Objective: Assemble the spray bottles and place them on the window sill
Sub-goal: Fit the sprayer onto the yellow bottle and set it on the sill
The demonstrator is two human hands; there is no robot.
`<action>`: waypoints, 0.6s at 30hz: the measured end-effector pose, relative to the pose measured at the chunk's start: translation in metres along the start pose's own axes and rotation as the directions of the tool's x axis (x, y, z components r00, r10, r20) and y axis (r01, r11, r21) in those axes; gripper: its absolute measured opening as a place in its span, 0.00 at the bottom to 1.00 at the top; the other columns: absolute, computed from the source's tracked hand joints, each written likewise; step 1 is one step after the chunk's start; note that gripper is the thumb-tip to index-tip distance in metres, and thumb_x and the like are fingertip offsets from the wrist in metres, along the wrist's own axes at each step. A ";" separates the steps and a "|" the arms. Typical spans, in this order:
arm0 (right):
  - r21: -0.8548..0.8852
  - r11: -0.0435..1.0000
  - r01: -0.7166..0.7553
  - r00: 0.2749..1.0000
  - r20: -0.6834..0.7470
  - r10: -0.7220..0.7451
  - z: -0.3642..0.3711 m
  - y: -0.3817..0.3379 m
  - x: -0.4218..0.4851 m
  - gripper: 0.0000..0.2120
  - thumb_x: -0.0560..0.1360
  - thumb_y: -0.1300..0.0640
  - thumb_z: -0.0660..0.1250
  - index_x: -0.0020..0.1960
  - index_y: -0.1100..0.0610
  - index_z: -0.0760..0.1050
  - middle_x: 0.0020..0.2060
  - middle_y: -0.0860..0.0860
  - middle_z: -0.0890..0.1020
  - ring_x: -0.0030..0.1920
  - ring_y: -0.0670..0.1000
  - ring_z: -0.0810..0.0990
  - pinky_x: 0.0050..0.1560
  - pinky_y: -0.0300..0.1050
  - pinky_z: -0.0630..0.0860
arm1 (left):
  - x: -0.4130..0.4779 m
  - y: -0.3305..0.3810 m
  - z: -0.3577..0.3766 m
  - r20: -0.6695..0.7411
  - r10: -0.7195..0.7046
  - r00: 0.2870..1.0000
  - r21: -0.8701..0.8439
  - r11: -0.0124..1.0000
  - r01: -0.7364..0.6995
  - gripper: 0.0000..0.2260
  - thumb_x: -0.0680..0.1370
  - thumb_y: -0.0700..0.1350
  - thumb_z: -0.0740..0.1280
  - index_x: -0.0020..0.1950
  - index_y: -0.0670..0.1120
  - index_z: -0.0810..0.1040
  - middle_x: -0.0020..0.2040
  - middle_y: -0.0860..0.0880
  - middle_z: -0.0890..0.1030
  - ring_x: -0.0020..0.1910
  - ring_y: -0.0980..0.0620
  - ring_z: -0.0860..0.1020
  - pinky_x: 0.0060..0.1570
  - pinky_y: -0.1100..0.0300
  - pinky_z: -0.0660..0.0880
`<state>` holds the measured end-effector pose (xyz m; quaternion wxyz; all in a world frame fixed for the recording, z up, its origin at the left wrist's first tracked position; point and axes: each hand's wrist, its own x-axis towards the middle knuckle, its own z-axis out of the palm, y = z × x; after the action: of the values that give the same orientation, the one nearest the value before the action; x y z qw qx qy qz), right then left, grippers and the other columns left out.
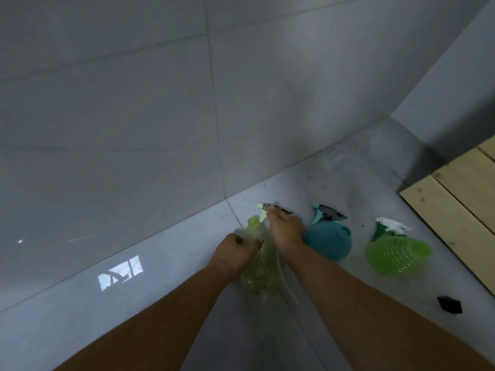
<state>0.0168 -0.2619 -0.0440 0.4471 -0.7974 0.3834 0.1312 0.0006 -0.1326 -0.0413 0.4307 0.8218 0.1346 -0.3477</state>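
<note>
- A grey tiled floor [134, 303] meets a grey tiled wall [107, 103]; a pale wooden panel [460, 199] lies at the right edge, and a small bright patch of reflected light [120, 273] sits on the floor near the wall.
- Yellow bottle [258, 266]: translucent, yellow-green, bumpy-sided, its neck pointing toward the wall, on or just above the floor between the two hands.
- Left hand [234, 254]: fingers clenched round the bottle's upper body, thumb across its front.
- Right hand [285, 227]: fingers closed on a spray head [263, 208] at the bottle's neck; the head is pale yellow-green with a dark top, and a thin clear tube [284, 277] runs from it down beside the bottle. Whether the head is seated on the neck cannot be told.
- Teal bottle [330, 241]: round, opaque, on the floor just right of the right hand, with a teal-and-grey spray head [326, 214] at its far side.
- Green bottle [397, 254]: translucent bright green, ribbed, further right, with a white-and-green spray head [389, 226] at its far side.
- A small black object [450, 305] lies on the floor nearer the person, apart from the bottles.
</note>
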 end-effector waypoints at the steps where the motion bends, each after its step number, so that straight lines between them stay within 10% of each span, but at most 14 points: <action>1: 0.025 1.000 -0.011 1.000 0.005 0.011 0.001 0.002 0.002 0.29 0.77 0.40 0.53 0.64 0.58 0.78 0.62 0.60 0.80 0.61 0.63 0.75 0.67 0.58 0.69 | 0.001 -0.001 0.000 0.003 0.000 1.000 -0.008 1.000 0.000 0.28 0.78 0.60 0.70 0.69 0.41 0.75 0.60 0.43 0.81 0.57 0.44 0.81 0.57 0.53 0.79; 5: 0.241 0.964 -0.111 0.994 0.022 0.109 0.008 0.021 0.018 0.46 0.57 0.26 0.57 0.60 0.59 0.79 0.54 0.56 0.83 0.52 0.57 0.80 0.55 0.51 0.79 | 0.001 -0.005 -0.001 -0.006 0.004 1.000 -0.038 0.999 -0.004 0.26 0.77 0.59 0.72 0.67 0.42 0.78 0.55 0.46 0.81 0.53 0.47 0.82 0.52 0.55 0.79; 10: 0.300 0.954 -0.026 0.991 0.136 -0.016 -0.006 0.004 -0.007 0.26 0.70 0.38 0.64 0.55 0.58 0.81 0.53 0.56 0.81 0.45 0.49 0.80 0.39 0.40 0.73 | -0.003 -0.008 -0.004 -0.026 0.019 0.999 -0.086 0.996 -0.021 0.23 0.77 0.58 0.73 0.65 0.45 0.77 0.52 0.49 0.79 0.49 0.49 0.80 0.47 0.57 0.77; 18: 0.364 0.925 0.107 0.976 0.140 -0.168 -0.010 0.005 -0.019 0.18 0.77 0.40 0.60 0.48 0.49 0.84 0.47 0.53 0.86 0.49 0.52 0.84 0.58 0.54 0.79 | -0.023 -0.008 -0.013 0.010 0.059 0.998 -0.243 0.968 -0.055 0.11 0.77 0.51 0.74 0.55 0.51 0.75 0.50 0.46 0.82 0.45 0.48 0.83 0.49 0.51 0.83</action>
<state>-0.0005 -0.2620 -0.0312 0.6221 -0.7150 0.3046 0.0951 -0.0144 -0.1159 -0.0250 0.5390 0.7636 0.1487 -0.3230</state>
